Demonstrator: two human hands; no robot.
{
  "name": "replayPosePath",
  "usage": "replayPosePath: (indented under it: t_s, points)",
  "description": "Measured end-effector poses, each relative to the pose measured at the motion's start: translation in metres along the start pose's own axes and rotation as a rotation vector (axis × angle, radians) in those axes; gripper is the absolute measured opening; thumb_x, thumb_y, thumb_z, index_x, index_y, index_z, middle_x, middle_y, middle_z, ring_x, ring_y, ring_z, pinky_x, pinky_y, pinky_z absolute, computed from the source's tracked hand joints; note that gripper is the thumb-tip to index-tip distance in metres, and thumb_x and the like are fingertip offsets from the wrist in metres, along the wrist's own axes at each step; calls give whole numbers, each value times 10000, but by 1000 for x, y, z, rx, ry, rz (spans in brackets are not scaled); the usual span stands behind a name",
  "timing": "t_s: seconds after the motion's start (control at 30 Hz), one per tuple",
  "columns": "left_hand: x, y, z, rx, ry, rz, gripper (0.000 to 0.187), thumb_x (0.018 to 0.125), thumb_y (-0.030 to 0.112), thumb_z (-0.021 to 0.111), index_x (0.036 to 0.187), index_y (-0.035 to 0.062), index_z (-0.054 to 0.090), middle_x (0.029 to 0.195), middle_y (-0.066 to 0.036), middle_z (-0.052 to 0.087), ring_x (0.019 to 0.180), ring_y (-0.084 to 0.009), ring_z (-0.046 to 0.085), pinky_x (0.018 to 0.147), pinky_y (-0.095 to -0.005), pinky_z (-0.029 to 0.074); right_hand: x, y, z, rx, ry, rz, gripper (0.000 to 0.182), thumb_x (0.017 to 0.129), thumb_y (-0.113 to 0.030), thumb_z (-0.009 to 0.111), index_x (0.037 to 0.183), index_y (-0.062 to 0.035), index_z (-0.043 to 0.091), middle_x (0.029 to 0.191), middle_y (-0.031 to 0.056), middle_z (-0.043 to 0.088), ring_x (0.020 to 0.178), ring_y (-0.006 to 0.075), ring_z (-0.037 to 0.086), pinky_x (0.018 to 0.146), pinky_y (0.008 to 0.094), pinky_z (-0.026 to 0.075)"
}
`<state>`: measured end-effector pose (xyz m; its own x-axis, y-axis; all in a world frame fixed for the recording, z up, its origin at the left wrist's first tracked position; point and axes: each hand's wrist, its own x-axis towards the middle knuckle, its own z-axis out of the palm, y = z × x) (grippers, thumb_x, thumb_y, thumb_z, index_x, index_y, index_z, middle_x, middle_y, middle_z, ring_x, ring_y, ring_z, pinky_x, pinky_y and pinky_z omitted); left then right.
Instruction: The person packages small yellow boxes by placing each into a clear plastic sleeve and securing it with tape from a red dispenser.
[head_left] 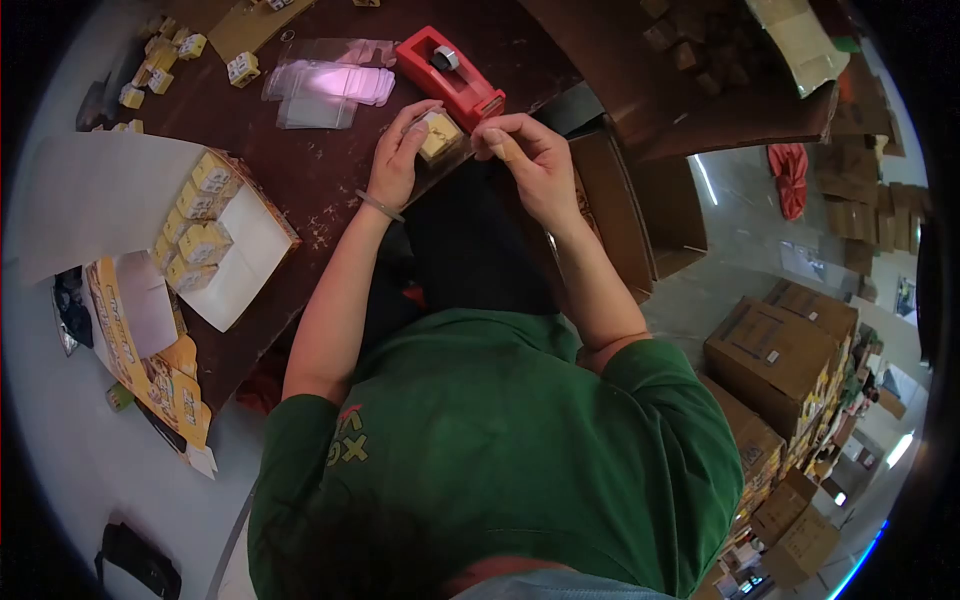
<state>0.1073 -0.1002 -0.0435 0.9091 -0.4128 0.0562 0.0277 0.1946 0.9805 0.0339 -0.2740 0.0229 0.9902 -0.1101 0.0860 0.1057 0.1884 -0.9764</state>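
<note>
My left hand (pixel 398 160) is closed around a small yellow box (pixel 438 135), which looks to be in clear plastic, at the table's near edge. To its right, my right hand (pixel 535 165) pinches thumb and forefinger together. Whatever is between those fingertips is too small to make out. Just beyond both hands lies a red tape dispenser (pixel 467 88) with a roll in it, its front end close to my right fingers. Flat clear plastic sleeves (pixel 325 88) are piled left of the dispenser.
An open carton (pixel 250 262) on the left holds several yellow boxes (pixel 200 235). More small boxes (pixel 160 65) lie at the far left. An open cardboard box (pixel 607 195) stands against the table on my right. Stacked cartons (pixel 770 350) are on the floor farther right.
</note>
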Motion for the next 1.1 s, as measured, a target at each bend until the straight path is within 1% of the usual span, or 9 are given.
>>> replayPosePath:
  t_s: [0.13, 0.63, 0.77, 0.8, 0.83, 0.87, 0.97, 1.03, 1.1]
  points:
    - [1, 3, -1, 10, -21, -2, 330, 981, 179, 456, 1233, 1, 573, 1142, -93, 641, 1080, -150, 574, 969, -277, 415, -1, 13, -5, 136, -69, 143, 162, 977, -121, 583, 1034, 13, 652, 853, 37, 638, 772, 101, 596, 728, 255, 507]
    - [1, 4, -1, 68, -9, -27, 307, 965, 180, 517, 1210, 9, 585, 1107, -88, 641, 1044, -140, 583, 944, -278, 436, 5, 32, 17, -143, -6, 193, 360, 935, -64, 630, 1288, -19, 577, 837, 15, 662, 782, 65, 610, 705, 228, 507]
    - [-1, 5, 3, 7, 91, -56, 290, 963, 170, 547, 1218, 33, 570, 1109, -112, 632, 1070, -169, 586, 957, -306, 452, 2, 46, 14, -683, 27, 212, 464, 871, -231, 714, 1263, -32, 565, 828, 143, 671, 739, 217, 672, 683, 335, 536]
    - [-3, 5, 2, -294, 118, -89, 293, 975, 177, 533, 1237, 47, 548, 1128, -129, 626, 1091, -198, 587, 966, -334, 460, -3, 51, 20, -816, 25, 200, 525, 857, -295, 726, 1280, -45, 542, 855, 164, 670, 742, 283, 679, 685, 376, 537]
    - [-8, 6, 1, -595, 138, -121, 297, 986, 184, 518, 1256, 61, 525, 1148, -146, 619, 1113, -228, 588, 975, -362, 469, -11, 57, 29, -863, 69, -68, 623, 859, -351, 706, 1341, -44, 457, 1010, 201, 663, 878, 396, 647, 743, 435, 528]
    - [-16, 5, 1, -698, 141, -124, 313, 1013, 238, 488, 1285, 83, 488, 1235, -148, 586, 1177, -271, 557, 1004, -415, 458, -21, 60, 32, -853, 86, -117, 653, 867, -286, 708, 1376, -23, 395, 1150, 222, 621, 1023, 387, 627, 822, 421, 519]
    - [-46, 6, 8, -810, 227, -155, 401, 1042, 398, 393, 1300, 107, 493, 1341, -99, 534, 1274, -257, 483, 1063, -431, 403, -19, 50, 42, -338, 90, -46, 737, 830, -136, 735, 1433, -19, 329, 1253, 221, 571, 1117, 335, 600, 958, 383, 469]
    - [-54, 9, -2, -683, 248, -136, 467, 1041, 449, 358, 1303, 86, 494, 1372, -124, 513, 1286, -251, 474, 1068, -426, 397, -6, 24, 30, -284, -10, -17, 782, 798, -109, 749, 1447, -29, 320, 1259, 206, 567, 1150, 341, 571, 988, 385, 454]
    - [-41, 7, -20, -290, 206, 64, 367, 1004, 246, 494, 1293, 19, 506, 1334, -155, 537, 1240, -228, 510, 1047, -383, 407, 10, 1, 25, -728, -208, -267, 820, 750, -103, 770, 1444, -61, 335, 1193, 177, 589, 1149, 343, 540, 983, 406, 436]
